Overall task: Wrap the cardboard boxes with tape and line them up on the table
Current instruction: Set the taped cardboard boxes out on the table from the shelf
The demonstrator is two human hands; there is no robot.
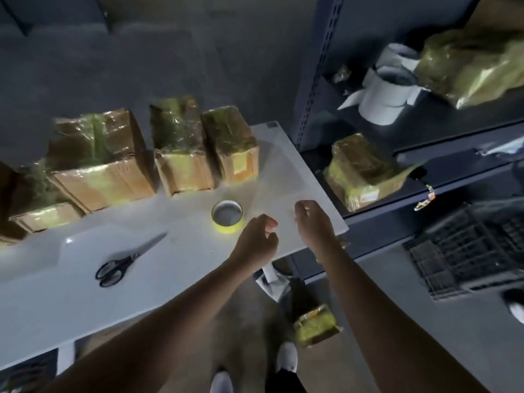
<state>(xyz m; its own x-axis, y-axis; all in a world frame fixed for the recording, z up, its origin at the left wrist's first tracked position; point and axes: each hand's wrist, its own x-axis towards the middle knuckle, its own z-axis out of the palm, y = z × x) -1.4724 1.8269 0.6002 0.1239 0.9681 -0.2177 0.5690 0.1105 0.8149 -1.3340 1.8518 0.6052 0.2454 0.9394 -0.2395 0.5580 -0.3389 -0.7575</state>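
1. Floor box (pixel 316 326): nearer than the tape roll (pixel 227 217) and to its right. It is covered in yellow-green film but lies off the table (pixel 85 293), so it probably has yet to join the line.
2. Left hand (pixel 256 239): just right of the tape roll, not touching it. The fingers are loosely curled, with nothing visible in them.
3. Right hand (pixel 312 222): further right of the tape roll, over the table's corner. The fingers are likewise loosely curled and, as far as can be seen, empty. Both hands hover, apparently between boxes.
4. Scissors (pixel 127 265): left of the tape roll and slightly nearer, blades together, lying flat within reach for cutting.
5. Tape roll: lying flat with its hole upward, so it cannot roll away.
6. Row of boxes (pixel 181 148): beyond the tape roll along the table's far edge. Four show, close side by side, under glossy film. The bare surface right of the row is the likely next place.
7. Shelf (pixel 411 168): beyond and right of the tape roll. It stores another wrapped shelf box (pixel 360 171) and white rolls (pixel 388 92).
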